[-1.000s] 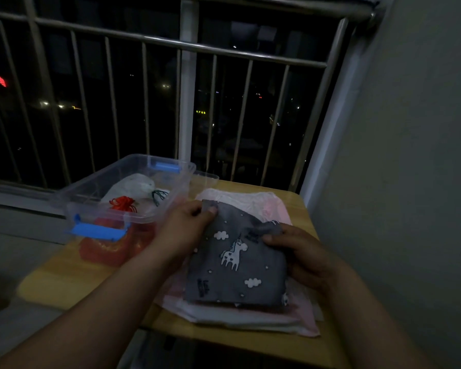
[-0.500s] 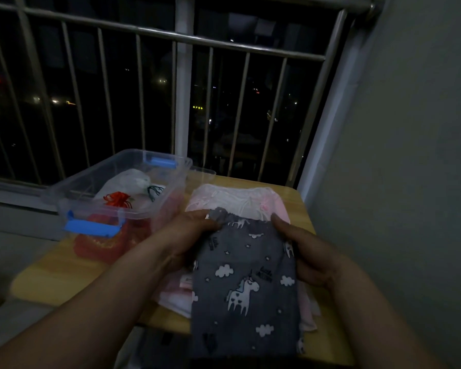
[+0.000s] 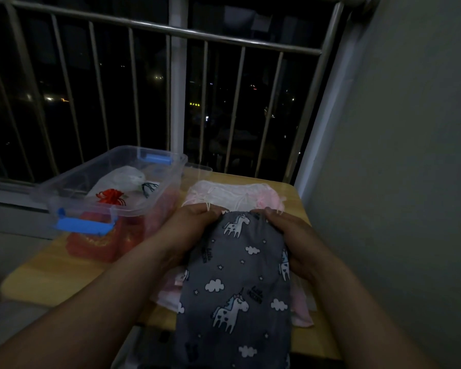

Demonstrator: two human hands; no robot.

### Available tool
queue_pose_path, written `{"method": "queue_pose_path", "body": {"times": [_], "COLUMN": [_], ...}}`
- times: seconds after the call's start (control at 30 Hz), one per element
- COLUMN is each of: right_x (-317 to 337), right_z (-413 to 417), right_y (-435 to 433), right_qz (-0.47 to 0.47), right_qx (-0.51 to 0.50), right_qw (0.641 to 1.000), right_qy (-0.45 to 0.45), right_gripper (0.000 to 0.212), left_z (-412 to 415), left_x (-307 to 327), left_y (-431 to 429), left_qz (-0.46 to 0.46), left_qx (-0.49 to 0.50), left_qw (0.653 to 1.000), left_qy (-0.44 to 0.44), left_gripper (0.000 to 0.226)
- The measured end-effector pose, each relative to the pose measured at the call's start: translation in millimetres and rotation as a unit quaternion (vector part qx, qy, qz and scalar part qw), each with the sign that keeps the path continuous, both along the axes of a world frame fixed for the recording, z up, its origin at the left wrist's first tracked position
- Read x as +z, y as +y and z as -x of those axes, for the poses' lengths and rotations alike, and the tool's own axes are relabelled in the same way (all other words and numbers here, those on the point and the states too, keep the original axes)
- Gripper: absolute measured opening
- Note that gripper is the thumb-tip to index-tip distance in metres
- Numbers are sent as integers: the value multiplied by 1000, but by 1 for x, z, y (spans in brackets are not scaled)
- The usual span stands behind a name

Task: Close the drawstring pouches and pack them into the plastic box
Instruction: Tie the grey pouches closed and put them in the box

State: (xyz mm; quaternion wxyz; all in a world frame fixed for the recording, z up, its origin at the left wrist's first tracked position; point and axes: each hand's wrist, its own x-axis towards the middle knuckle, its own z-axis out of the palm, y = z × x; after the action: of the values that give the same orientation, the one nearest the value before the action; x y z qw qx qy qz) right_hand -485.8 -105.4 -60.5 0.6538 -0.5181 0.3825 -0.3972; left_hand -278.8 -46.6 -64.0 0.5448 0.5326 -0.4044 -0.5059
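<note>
A grey drawstring pouch (image 3: 237,288) printed with unicorns and clouds hangs lengthwise over the table's near edge. My left hand (image 3: 189,227) grips its top left corner and my right hand (image 3: 288,233) grips its top right corner, bunching the mouth between them. Under it lies a pile of pink and white pouches (image 3: 234,194) with thin cords. To the left stands the clear plastic box (image 3: 157,193) with blue latches; it holds a white pouch (image 3: 123,179) and a red pouch (image 3: 109,195).
The small wooden table (image 3: 37,278) stands against a metal balcony railing (image 3: 179,102), with a grey wall (image 3: 410,155) close on the right. A clear lid (image 3: 200,169) lies behind the box. It is dark outside.
The grey pouch has been unfolded and pulled toward me, so it now hangs over the table edge. Both hands shifted to its top corners and drew closer together.
</note>
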Motion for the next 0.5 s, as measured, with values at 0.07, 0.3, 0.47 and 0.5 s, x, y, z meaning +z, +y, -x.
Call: {"method": "queue_pose_path", "body": {"times": [0.07,0.3,0.47,0.5], "right_x": [-1,5,5,4], "right_z": [-2,-2,2,3], "right_y": [-1,-3,-8,-9], "right_qz": [3,-87,-104,-111], "right_qx": [-25,-46,-86,-102], "right_qw": [1000,990,976,970], "right_qy": [16,-105,-173,-190], "right_gripper": [34,45,50,50], "left_z": [2,2,-1,-2], "left_x": [3,5,7,8], "left_y": [0,-3,-7,-8], "left_qz": [7,0,-4,5], "left_qx": [18,65,78,79], "left_qw": [1000,986,957,952], "left_qy": [14,156,279,297], "left_gripper": [32,34,38,38]}}
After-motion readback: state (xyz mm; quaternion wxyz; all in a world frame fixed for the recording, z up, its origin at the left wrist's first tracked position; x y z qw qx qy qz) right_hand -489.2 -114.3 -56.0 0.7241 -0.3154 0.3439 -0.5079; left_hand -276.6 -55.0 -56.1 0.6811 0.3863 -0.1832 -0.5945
